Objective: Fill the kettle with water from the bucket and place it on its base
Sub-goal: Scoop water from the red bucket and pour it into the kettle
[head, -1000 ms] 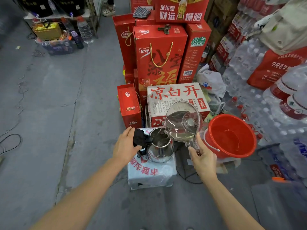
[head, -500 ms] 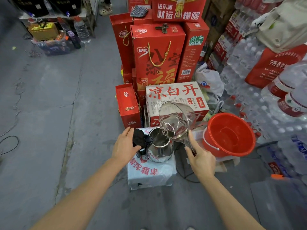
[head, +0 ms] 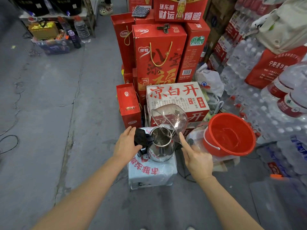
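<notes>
A steel kettle (head: 160, 151) with a black handle and raised black lid (head: 141, 137) stands on a wrapped white pack (head: 152, 173) on the floor. My left hand (head: 127, 146) rests on the lid and holds it back. My right hand (head: 196, 159) grips the handle of a clear plastic scoop (head: 169, 121), which is tipped steeply over the kettle's mouth with water running into it. The red bucket (head: 230, 135) stands just right of the kettle with some water in its bottom. The kettle's base is hidden from me.
Red gift boxes (head: 157, 57) and a white carton (head: 177, 98) are stacked right behind the kettle. Packs of bottled water (head: 249, 63) fill the right side. A black cable (head: 186, 175) lies by the pack. Grey concrete floor (head: 58, 113) spreads to the left.
The scoop has tipped further toward the kettle's mouth and emptied more. My right index finger has stretched out along its handle. My left hand has stayed on the lid.
</notes>
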The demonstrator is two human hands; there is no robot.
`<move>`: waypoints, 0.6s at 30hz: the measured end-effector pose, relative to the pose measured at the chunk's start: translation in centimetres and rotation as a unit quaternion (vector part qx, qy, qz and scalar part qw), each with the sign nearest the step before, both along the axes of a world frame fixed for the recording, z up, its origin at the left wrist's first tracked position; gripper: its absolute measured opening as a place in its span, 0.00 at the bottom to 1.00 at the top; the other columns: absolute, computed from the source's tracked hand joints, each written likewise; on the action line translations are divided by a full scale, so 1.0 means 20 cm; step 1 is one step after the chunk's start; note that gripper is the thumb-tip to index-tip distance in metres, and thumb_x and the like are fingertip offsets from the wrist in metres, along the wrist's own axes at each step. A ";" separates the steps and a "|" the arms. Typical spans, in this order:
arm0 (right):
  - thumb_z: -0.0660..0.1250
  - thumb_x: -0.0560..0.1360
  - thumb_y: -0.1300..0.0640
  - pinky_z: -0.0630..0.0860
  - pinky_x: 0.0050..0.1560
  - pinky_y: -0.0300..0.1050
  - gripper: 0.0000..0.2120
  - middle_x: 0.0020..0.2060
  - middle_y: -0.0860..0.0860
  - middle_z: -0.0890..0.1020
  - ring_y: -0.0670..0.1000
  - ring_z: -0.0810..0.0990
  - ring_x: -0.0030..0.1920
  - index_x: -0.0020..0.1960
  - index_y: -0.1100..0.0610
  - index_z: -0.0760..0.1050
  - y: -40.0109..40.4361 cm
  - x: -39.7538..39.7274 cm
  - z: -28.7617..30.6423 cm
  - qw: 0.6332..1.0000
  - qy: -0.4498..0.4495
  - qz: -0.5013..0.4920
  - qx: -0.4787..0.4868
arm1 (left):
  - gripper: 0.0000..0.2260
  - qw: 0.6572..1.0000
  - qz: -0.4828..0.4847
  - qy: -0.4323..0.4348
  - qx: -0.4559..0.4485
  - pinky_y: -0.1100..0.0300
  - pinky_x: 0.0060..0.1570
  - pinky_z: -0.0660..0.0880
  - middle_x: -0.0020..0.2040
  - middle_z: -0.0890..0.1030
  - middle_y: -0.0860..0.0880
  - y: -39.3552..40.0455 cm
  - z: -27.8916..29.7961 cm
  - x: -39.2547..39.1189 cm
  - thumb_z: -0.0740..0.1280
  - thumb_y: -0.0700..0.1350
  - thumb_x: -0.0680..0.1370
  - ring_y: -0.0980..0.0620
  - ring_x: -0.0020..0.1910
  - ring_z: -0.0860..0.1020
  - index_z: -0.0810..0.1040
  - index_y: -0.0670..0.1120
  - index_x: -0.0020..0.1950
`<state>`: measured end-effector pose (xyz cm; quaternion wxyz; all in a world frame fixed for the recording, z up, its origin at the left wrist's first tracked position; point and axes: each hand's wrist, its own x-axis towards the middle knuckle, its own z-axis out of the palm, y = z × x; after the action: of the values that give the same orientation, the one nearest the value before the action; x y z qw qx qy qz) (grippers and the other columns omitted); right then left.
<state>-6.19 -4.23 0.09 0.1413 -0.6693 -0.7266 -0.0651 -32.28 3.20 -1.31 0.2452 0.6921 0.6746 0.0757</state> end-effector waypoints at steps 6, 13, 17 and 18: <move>0.67 0.67 0.70 0.62 0.16 0.40 0.32 0.22 0.52 0.69 0.49 0.57 0.21 0.69 0.53 0.76 -0.03 0.01 0.01 0.999 -0.024 0.020 0.040 | 0.38 1.000 -0.001 -0.013 -0.007 0.46 0.70 0.70 0.78 0.62 0.44 0.00 0.00 0.00 0.75 0.46 0.72 0.42 0.73 0.67 0.61 0.44 0.78; 0.61 0.70 0.66 0.58 0.19 0.40 0.29 0.23 0.52 0.70 0.49 0.56 0.24 0.69 0.53 0.76 -0.05 0.01 0.04 0.994 -0.043 0.052 0.082 | 0.39 1.000 -0.004 -0.019 -0.005 0.44 0.67 0.72 0.78 0.63 0.44 0.01 0.00 0.00 0.76 0.47 0.70 0.41 0.71 0.70 0.62 0.43 0.77; 0.76 0.67 0.62 0.65 0.19 0.43 0.36 0.23 0.52 0.74 0.52 0.69 0.19 0.73 0.48 0.72 -0.06 -0.02 0.03 0.998 0.055 0.005 -0.019 | 0.39 1.000 -0.007 -0.016 -0.010 0.46 0.69 0.70 0.78 0.61 0.44 0.00 0.02 0.01 0.75 0.47 0.71 0.42 0.73 0.68 0.60 0.42 0.78; 0.75 0.71 0.58 0.71 0.23 0.46 0.35 0.26 0.53 0.78 0.54 0.74 0.22 0.75 0.44 0.68 -0.06 -0.02 0.03 0.989 0.126 -0.041 -0.059 | 0.39 1.000 -0.007 -0.017 -0.010 0.47 0.69 0.71 0.79 0.61 0.44 0.00 0.02 0.01 0.75 0.47 0.72 0.42 0.73 0.67 0.60 0.43 0.78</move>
<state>-6.67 -5.43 0.66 0.1898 -0.7088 -0.6771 0.0569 -32.05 3.22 -0.87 0.2638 0.6927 0.6666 0.0793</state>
